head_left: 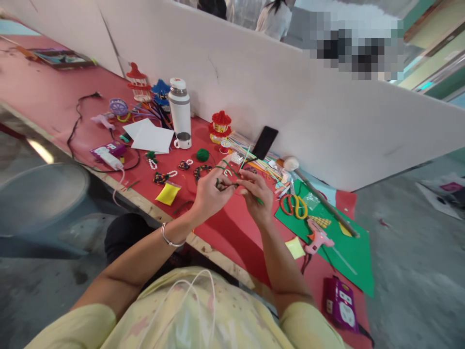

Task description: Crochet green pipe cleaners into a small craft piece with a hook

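Note:
My left hand (pixel 214 190) is closed, with green yarn (pixel 228 167) looped about its fingers. Close beside it, my right hand (pixel 257 193) pinches at the same yarn, and the fingertips of both hands nearly meet over the red table. A thin pale green stick (pixel 246 156) slants up by the right fingers; whether it is held I cannot tell. Beyond the hands lie a ball of green yarn (pixel 202 155) and a red thread spool (pixel 225 147). Braided dark cord pieces with white beads (pixel 164 177) rest left of my left hand, near a yellow packet (pixel 168 193).
A white bottle (pixel 180 114) stands before the white partition (pixel 254 77). Right of my hands, scissors (pixel 293 206) and a pink glue gun (pixel 317 237) lie on a green sheet (pixel 358 261). A black phone (pixel 265 142) leans at the back. Power cords cross the left side.

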`<state>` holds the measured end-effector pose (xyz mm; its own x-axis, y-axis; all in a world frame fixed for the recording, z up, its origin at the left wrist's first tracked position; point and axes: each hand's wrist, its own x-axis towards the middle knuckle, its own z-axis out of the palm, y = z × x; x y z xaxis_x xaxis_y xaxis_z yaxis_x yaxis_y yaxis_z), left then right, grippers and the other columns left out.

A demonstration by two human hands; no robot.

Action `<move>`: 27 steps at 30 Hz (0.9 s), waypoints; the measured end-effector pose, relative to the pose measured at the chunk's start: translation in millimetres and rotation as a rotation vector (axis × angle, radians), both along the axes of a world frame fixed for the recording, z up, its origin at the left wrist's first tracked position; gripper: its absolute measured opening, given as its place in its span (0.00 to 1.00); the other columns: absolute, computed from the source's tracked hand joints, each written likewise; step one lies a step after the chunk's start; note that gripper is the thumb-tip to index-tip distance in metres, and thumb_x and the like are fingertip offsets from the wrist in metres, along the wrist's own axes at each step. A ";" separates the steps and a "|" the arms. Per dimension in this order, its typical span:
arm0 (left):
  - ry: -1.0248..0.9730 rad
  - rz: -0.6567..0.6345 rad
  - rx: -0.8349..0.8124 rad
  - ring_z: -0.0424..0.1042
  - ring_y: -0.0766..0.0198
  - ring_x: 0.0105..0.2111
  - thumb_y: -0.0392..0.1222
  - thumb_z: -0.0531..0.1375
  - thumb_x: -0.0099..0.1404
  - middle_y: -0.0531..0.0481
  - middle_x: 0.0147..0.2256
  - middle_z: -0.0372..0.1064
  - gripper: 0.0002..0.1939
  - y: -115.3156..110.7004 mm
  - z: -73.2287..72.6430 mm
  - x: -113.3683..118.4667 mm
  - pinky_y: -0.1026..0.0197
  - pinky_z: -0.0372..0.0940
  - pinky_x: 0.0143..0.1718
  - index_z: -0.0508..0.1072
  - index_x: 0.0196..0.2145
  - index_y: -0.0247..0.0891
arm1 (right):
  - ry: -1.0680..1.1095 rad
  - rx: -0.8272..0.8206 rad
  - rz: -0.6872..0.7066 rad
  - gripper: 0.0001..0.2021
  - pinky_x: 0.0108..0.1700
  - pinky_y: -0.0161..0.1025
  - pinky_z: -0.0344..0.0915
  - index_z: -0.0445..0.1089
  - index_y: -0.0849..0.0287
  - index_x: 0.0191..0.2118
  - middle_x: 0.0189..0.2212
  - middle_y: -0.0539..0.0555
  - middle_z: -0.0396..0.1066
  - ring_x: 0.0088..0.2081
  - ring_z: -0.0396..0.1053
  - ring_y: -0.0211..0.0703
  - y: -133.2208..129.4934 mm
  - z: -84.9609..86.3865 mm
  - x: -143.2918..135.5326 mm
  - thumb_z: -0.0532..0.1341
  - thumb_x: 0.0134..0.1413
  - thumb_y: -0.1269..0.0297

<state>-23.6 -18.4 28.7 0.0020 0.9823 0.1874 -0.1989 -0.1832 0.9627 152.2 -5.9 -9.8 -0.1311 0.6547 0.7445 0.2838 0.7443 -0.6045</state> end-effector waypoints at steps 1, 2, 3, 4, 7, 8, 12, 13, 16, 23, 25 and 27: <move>-0.053 -0.014 -0.018 0.62 0.74 0.22 0.34 0.73 0.53 0.59 0.24 0.71 0.41 -0.5 0.3 0.5 0.71 0.57 0.25 0.74 0.65 0.37 | -0.008 0.062 -0.044 0.11 0.55 0.52 0.76 0.81 0.44 0.52 0.54 0.57 0.81 0.54 0.79 0.50 -2.1 -0.5 -1.9 0.68 0.66 0.56; -0.132 -0.054 -0.061 0.61 0.74 0.20 0.35 0.74 0.53 0.59 0.24 0.71 0.42 -0.7 0.9 0.8 0.70 0.55 0.23 0.73 0.65 0.38 | 0.000 0.116 -0.087 0.12 0.56 0.53 0.76 0.80 0.42 0.53 0.55 0.56 0.81 0.53 0.80 0.49 -4.1 -2.2 -4.6 0.68 0.66 0.59; -0.220 -0.112 -0.123 0.59 0.75 0.18 0.37 0.75 0.52 0.60 0.23 0.70 0.43 -0.4 1.8 0.9 0.70 0.52 0.21 0.72 0.65 0.38 | 0.015 0.158 -0.127 0.12 0.55 0.54 0.76 0.80 0.41 0.53 0.55 0.56 0.81 0.52 0.80 0.49 -5.7 -4.6 -7.6 0.67 0.66 0.60; -0.303 -0.180 -0.195 0.55 0.77 0.16 0.38 0.76 0.51 0.60 0.22 0.70 0.44 0.2 2.7 0.5 0.70 0.49 0.19 0.72 0.65 0.38 | 0.039 0.186 -0.159 0.11 0.55 0.54 0.76 0.80 0.41 0.52 0.55 0.55 0.81 0.51 0.80 0.49 -6.9 -7.4 -10.4 0.67 0.66 0.59; -0.440 -0.381 -0.399 0.46 0.81 0.13 0.38 0.79 0.46 0.59 0.23 0.71 0.44 4.7 4.8 -4.0 0.70 0.39 0.16 0.75 0.62 0.40 | 0.163 0.181 -0.144 0.09 0.53 0.56 0.77 0.81 0.42 0.46 0.51 0.55 0.83 0.50 0.81 0.51 -6.6 -13.4 -14.0 0.67 0.65 0.50; -0.455 -0.430 -0.436 0.44 0.82 0.13 0.37 0.79 0.45 0.59 0.23 0.70 0.42 6.7 5.3 -6.6 0.71 0.38 0.16 0.77 0.60 0.40 | 0.223 0.134 -0.092 0.10 0.51 0.55 0.78 0.81 0.44 0.44 0.49 0.55 0.84 0.49 0.81 0.51 -5.3 -13.9 -13.1 0.67 0.65 0.47; -0.403 -0.495 -0.439 0.46 0.81 0.14 0.33 0.79 0.45 0.58 0.21 0.70 0.36 12.9 9.1 -19.6 0.70 0.38 0.16 0.81 0.54 0.40 | 0.474 -0.264 0.186 0.17 0.40 0.42 0.79 0.79 0.47 0.43 0.39 0.52 0.85 0.38 0.82 0.43 1.8 -10.3 -4.1 0.68 0.60 0.41; -0.372 -0.497 -0.429 0.47 0.81 0.14 0.33 0.79 0.45 0.56 0.22 0.72 0.37 13.6 10.2 -22.4 0.70 0.39 0.16 0.81 0.54 0.39 | 0.529 -0.363 0.233 0.18 0.37 0.39 0.78 0.79 0.48 0.42 0.37 0.50 0.84 0.35 0.81 0.40 3.3 -9.3 -1.8 0.69 0.58 0.40; -0.298 -0.502 -0.399 0.49 0.79 0.13 0.34 0.79 0.45 0.55 0.22 0.73 0.40 13.9 12.2 -27.8 0.69 0.40 0.16 0.79 0.58 0.35 | 0.629 -0.565 0.327 0.20 0.35 0.34 0.76 0.78 0.50 0.37 0.33 0.48 0.83 0.28 0.76 0.34 5.7 -7.8 3.5 0.73 0.52 0.39; -0.153 -0.481 -0.342 0.55 0.76 0.16 0.35 0.77 0.47 0.55 0.24 0.73 0.45 14.5 10.1 -30.3 0.67 0.42 0.17 0.74 0.63 0.30 | 0.543 -0.731 0.438 0.23 0.32 0.38 0.75 0.77 0.53 0.32 0.33 0.52 0.84 0.26 0.75 0.37 9.5 -2.9 16.2 0.73 0.51 0.37; -0.098 -0.468 -0.322 0.56 0.76 0.16 0.36 0.77 0.47 0.55 0.24 0.73 0.45 15.3 10.8 -30.5 0.67 0.43 0.17 0.74 0.63 0.29 | 0.519 -0.745 0.479 0.23 0.32 0.38 0.75 0.77 0.54 0.32 0.32 0.53 0.84 0.25 0.75 0.38 11.0 -0.9 20.4 0.72 0.52 0.36; -0.041 -0.453 -0.303 0.57 0.75 0.17 0.36 0.76 0.47 0.54 0.24 0.73 0.44 15.8 12.3 -30.6 0.67 0.43 0.18 0.74 0.63 0.28 | 0.490 -0.755 0.510 0.23 0.33 0.39 0.76 0.78 0.54 0.33 0.33 0.54 0.85 0.25 0.76 0.39 12.1 0.6 24.2 0.71 0.54 0.36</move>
